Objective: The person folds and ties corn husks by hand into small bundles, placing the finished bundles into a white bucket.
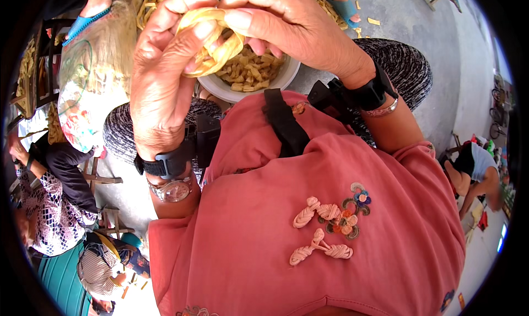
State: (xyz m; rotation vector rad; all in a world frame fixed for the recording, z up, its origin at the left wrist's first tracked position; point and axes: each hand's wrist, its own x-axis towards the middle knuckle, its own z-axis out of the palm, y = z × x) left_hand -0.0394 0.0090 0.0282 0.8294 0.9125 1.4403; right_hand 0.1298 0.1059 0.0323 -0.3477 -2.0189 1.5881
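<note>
A loose coil of yellow, flat, pliable strip [229, 53] is held up in front of me between both hands. My left hand [161, 64] grips its left side, with the thumb lying across the loops. At the coil's upper right, my right hand [293, 26] pinches it between thumb and fingers. Just beneath the coil stands a white bowl [295, 70], partly covered by my hands. Short cut pieces of yellowish-brown strip [252, 72] fill the part of it that shows.
Long yellow strips [155, 2] lie in a heap beyond my hands. A large clear plastic bag [97, 64] is at the left, near a blue-slippered foot [89, 16]. Other people sit or bend at the left and right. Strip scraps [373, 21] lie on the floor.
</note>
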